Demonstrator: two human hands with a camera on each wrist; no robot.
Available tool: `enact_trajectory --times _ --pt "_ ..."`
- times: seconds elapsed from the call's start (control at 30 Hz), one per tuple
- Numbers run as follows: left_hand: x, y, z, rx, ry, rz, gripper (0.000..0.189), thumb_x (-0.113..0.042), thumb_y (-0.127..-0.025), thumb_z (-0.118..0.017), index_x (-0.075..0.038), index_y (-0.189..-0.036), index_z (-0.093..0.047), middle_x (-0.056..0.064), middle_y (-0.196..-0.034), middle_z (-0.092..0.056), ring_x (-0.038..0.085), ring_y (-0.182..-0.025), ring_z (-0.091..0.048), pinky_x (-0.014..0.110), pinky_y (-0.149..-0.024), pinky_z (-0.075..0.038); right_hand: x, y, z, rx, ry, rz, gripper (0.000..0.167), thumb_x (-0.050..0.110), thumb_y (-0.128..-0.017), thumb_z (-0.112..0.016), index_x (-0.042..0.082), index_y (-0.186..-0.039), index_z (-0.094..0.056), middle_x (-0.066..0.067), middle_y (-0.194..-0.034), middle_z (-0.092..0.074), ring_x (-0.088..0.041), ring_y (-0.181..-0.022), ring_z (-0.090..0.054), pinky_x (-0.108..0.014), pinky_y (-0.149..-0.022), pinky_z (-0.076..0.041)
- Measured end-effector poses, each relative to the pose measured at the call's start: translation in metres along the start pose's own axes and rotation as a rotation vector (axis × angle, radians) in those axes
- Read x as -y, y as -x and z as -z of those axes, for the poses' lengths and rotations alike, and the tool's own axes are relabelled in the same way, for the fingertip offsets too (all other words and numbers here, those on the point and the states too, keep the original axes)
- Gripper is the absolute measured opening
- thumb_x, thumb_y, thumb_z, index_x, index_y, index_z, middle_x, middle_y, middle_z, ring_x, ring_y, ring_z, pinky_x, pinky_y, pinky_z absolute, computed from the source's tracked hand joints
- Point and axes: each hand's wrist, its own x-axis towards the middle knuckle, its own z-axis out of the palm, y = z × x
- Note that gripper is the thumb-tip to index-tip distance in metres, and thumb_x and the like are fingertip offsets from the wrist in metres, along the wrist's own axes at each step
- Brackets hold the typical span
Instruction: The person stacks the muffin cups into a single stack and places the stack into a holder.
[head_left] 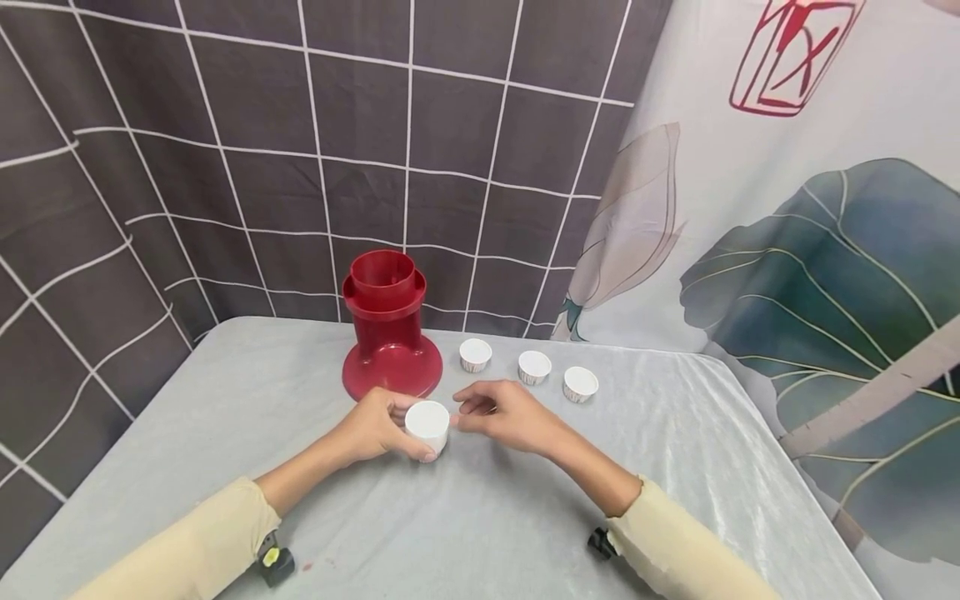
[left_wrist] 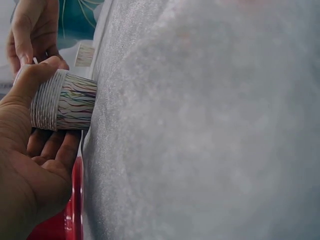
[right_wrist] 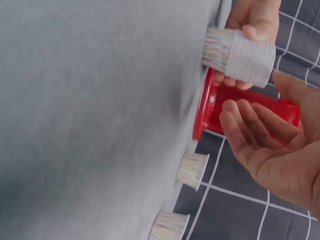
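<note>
A stack of nested white paper cups [head_left: 427, 427] is at lower centre, gripped upright in the left hand [head_left: 378, 427], seemingly to steady it. The right hand [head_left: 513, 418], fingers loosely curled and holding nothing, is just beside its rim. Three single cups [head_left: 535, 368] stand spaced apart on the table [head_left: 480, 525], right of a red stand [head_left: 388, 342]. The upper-right red mark [head_left: 797, 57] is unreadable; no brand shows.

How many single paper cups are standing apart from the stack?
3, in a row on the table: left paper cup, right of the red stand; middle paper cup; right paper cup. The stack in the left hand holds more, too tightly nested to count.
</note>
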Motion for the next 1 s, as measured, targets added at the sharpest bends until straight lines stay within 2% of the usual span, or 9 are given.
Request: enact_trajectory --times 0.23,0.47,0.77,1.0 --pt "-0.001 0.002 0.000 -0.013 0.001 -0.003 0.057 -0.018 -0.077 -0.105 -0.001 -0.127 -0.084 0.006 -0.100 -0.088 0.012 -0.090 -0.079 0.025 -0.079 -0.063 -0.006 0.004 0.014 -0.057 0.030 -0.040 0.045 0.032 -0.099 -0.084 0.003 -0.133 -0.080 -0.002 -0.112 -0.084 -0.011 -0.102 -0.076 -0.032 -0.098 -0.062" --pt "-0.001 0.002 -0.001 -0.011 0.003 -0.010 0.057 -0.017 -0.076 -0.105 -0.002 -0.127 -0.084 0.006 -0.099 -0.087 0.015 -0.090 -0.079 0.025 -0.078 -0.063 -0.011 0.006 0.034 -0.136 0.040 -0.055 0.041 0.030 -0.098 -0.084 0.004 -0.130 -0.082 -0.005 -0.114 -0.085 -0.016 -0.104 -0.079 -0.037 -0.099 -0.064" --pt "-0.001 0.002 -0.001 -0.013 -0.003 -0.003 0.056 -0.017 -0.076 -0.105 -0.003 -0.126 -0.084 0.005 -0.098 -0.086 0.014 -0.089 -0.077 0.025 -0.077 -0.062 -0.025 0.009 0.068 -0.216 0.080 -0.083 0.043 0.034 -0.101 -0.082 0.004 -0.131 -0.080 -0.009 -0.114 -0.086 -0.022 -0.108 -0.081 -0.035 -0.095 -0.064" --pt "-0.001 0.002 -0.001 -0.009 0.022 0.000 0.057 -0.015 -0.077 -0.104 -0.001 -0.128 -0.084 0.008 -0.100 -0.087 0.016 -0.090 -0.079 0.025 -0.077 -0.063 -0.039 0.013 0.085 -0.257 0.083 -0.133 0.047 0.032 -0.101 -0.083 0.000 -0.135 -0.078 -0.011 -0.118 -0.086 -0.025 -0.109 -0.081 -0.034 -0.096 -0.062"
